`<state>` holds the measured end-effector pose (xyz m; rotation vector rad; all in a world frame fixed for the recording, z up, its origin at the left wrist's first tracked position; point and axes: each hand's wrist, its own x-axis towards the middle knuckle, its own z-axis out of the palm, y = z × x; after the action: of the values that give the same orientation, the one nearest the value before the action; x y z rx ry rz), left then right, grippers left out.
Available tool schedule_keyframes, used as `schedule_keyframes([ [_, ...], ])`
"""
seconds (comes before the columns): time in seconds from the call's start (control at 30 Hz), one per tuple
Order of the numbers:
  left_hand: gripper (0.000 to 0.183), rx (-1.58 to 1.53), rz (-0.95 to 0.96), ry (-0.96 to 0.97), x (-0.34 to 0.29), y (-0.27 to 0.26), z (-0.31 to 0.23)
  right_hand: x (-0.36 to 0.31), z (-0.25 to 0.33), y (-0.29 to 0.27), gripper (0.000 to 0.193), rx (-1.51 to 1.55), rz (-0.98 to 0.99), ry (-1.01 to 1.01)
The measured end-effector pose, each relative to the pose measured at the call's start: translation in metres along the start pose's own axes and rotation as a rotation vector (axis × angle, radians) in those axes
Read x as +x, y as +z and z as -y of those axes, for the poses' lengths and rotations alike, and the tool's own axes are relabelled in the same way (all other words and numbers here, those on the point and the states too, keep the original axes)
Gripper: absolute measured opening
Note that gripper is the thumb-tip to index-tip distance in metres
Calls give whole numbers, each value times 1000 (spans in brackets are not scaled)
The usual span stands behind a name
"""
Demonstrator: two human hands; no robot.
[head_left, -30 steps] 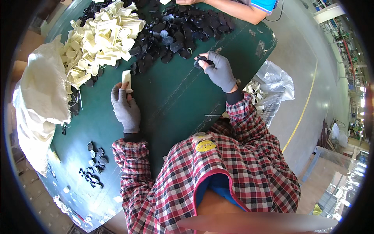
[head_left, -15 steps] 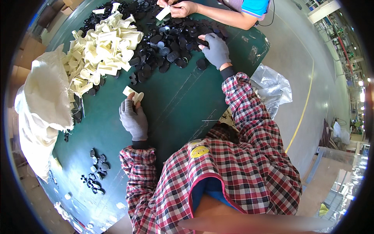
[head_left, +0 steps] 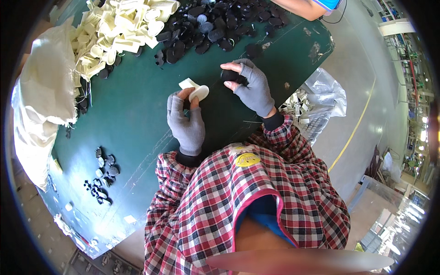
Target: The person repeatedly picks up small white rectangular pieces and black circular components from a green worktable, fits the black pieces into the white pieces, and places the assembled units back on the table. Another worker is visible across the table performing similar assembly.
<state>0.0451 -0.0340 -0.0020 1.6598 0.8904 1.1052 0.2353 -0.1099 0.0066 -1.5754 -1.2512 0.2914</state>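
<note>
In a grey fingerless glove, my left hand (head_left: 187, 123) is closed on a cream plastic part (head_left: 200, 93) with a rounded end and a flat tab. To its right, my right hand (head_left: 253, 87), gloved alike, pinches a round black plastic cap (head_left: 230, 76) between thumb and fingers. The two pieces are apart, held above the green tabletop (head_left: 151, 123). Beyond them lies a heap of black caps (head_left: 206, 27), and a pile of cream plastic parts (head_left: 123, 27) spreads at the far left.
A white woven sack (head_left: 46, 87) stands at the left. Several small black pieces (head_left: 108, 166) lie at the near left. Right of the table, a clear plastic bag (head_left: 323, 98) holds cream parts. A co-worker's arm (head_left: 302, 7) rests at the far edge.
My right hand has drawn back from the black heap with a cap. My left hand has moved right and slightly up with the cream part, so the hands are now closer together.
</note>
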Motion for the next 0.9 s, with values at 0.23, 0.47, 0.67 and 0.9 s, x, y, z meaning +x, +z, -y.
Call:
schedule_keyframes([
  [0.23, 22, -40, -1, -44, 1, -6, 3, 5, -1, -3, 51, -38, -4, -4],
  [0.47, 21, 25, -30, 7, 2, -9, 6, -3, -9, -22, 36, -135, -51, -20],
  [0.67, 21, -107, -23, -56, 1, -4, 4, -7, -8, -22, 29, -411, 198, -174],
  [0.9, 21, -278, 20, -205, 1, -7, 6, -1, -5, -11, 17, 124, 87, 2],
])
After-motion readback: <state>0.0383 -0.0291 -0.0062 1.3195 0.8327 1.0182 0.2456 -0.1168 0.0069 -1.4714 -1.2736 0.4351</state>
